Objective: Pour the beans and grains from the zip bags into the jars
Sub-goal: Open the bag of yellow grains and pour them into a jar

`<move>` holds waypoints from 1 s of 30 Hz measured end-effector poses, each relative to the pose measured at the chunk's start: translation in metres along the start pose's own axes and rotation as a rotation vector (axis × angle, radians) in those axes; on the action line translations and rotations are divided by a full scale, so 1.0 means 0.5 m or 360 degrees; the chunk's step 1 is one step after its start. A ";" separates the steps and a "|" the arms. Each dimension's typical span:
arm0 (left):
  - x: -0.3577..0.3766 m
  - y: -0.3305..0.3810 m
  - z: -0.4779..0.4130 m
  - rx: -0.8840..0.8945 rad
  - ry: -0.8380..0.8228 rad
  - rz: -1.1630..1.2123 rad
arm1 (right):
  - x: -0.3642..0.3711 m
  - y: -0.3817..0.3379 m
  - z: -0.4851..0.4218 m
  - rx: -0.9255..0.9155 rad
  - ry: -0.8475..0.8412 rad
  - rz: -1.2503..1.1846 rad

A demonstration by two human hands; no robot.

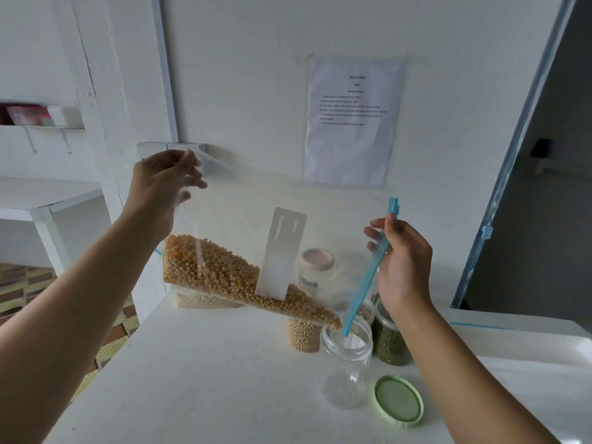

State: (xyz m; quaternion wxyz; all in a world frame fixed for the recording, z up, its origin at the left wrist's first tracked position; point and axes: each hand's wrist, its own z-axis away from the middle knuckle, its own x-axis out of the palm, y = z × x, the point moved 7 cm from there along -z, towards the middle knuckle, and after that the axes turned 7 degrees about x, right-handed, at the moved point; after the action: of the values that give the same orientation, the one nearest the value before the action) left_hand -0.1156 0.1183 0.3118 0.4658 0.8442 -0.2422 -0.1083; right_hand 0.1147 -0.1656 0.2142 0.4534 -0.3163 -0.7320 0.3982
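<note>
Clear plastic is sagging between two hands: a large transparent zip bag (243, 219) with a blue zipper strip (368, 277) is hanging tilted above the white table (208, 379). The left hand (160, 190) is pinching the bag's raised closed corner between thumb and fingertips, holding that end high. The right hand (400, 261) is curling its thumb and fingers round the zipper strip near the top of it, keeping the mouth edge steep. Orange-yellow corn kernels (217, 270) are lying in a wedge along the bag's lower edge, their leading tip sitting at the open corner just over the rim of a clear round plastic jar (347, 373). That jar is standing upright and lidless, and looks empty. A pale green round lid (398, 400) is lying flat just beside it. Behind are a jar of pale round beans (304, 336), a jar of small green beans (389, 341) and a pink-lidded jar (315, 270). A flat bag of white grains (201, 301) is lying on the table under the held bag. A printed sheet (352, 123) is hanging on the wall.
</note>
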 end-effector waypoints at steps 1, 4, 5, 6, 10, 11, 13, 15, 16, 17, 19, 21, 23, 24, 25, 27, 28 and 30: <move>0.002 0.002 -0.001 0.0005 0.0000 -0.0005 | -0.002 0.001 0.001 0.0003 0.0004 -0.0008; 0.010 0.004 -0.001 0.0014 -0.0021 -0.0017 | -0.005 0.001 0.004 -0.0001 0.0006 -0.0009; 0.012 0.005 -0.001 0.0014 -0.0031 -0.0018 | -0.007 0.001 0.005 0.0001 0.0010 -0.0008; 0.014 0.005 -0.001 0.0014 -0.0039 -0.0020 | -0.009 0.002 0.007 0.0004 0.0018 -0.0010; 0.020 0.005 -0.002 0.0011 -0.0058 -0.0022 | -0.017 0.010 0.012 0.0041 0.0048 -0.0072; 0.020 0.004 -0.001 0.0009 -0.0063 -0.0023 | -0.019 0.013 0.013 0.0048 0.0051 -0.0080; 0.022 -0.001 0.002 -0.0002 -0.0072 -0.0023 | -0.021 0.016 0.015 0.0053 0.0057 -0.0088; 0.023 -0.004 0.003 -0.0013 -0.0077 -0.0017 | -0.023 0.017 0.016 0.0053 0.0063 -0.0087; 0.023 -0.003 0.003 -0.0016 -0.0076 -0.0013 | -0.024 0.018 0.016 0.0053 0.0065 -0.0086; 0.023 -0.002 0.003 -0.0017 -0.0073 -0.0009 | -0.025 0.018 0.016 0.0055 0.0066 -0.0085; 0.025 0.000 0.003 -0.0016 -0.0071 -0.0005 | -0.027 0.019 0.017 0.0063 0.0069 -0.0082; 0.027 0.001 0.005 -0.0013 -0.0080 -0.0012 | -0.030 0.021 0.018 0.0068 0.0077 -0.0079; 0.030 0.001 0.006 -0.0018 -0.0089 -0.0014 | -0.030 0.020 0.019 0.0070 0.0078 -0.0081; 0.030 0.002 0.005 -0.0022 -0.0088 -0.0009 | -0.030 0.018 0.019 0.0069 0.0077 -0.0088; 0.030 0.006 0.004 -0.0022 -0.0082 -0.0002 | -0.029 0.013 0.019 0.0066 0.0075 -0.0096; 0.032 0.019 -0.002 0.0000 -0.0073 0.0008 | -0.026 0.002 0.017 0.0051 0.0071 -0.0102; 0.033 0.027 -0.005 0.0016 -0.0071 0.0007 | -0.025 -0.003 0.016 0.0041 0.0070 -0.0102; 0.038 0.039 -0.012 0.0045 -0.0073 0.0000 | -0.026 -0.006 0.015 0.0037 0.0079 -0.0118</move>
State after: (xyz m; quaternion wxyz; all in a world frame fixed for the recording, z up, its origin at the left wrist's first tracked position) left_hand -0.1027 0.1042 0.3324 0.4481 0.8480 -0.2542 -0.1242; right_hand 0.1123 -0.1800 0.2097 0.4895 -0.2935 -0.7270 0.3817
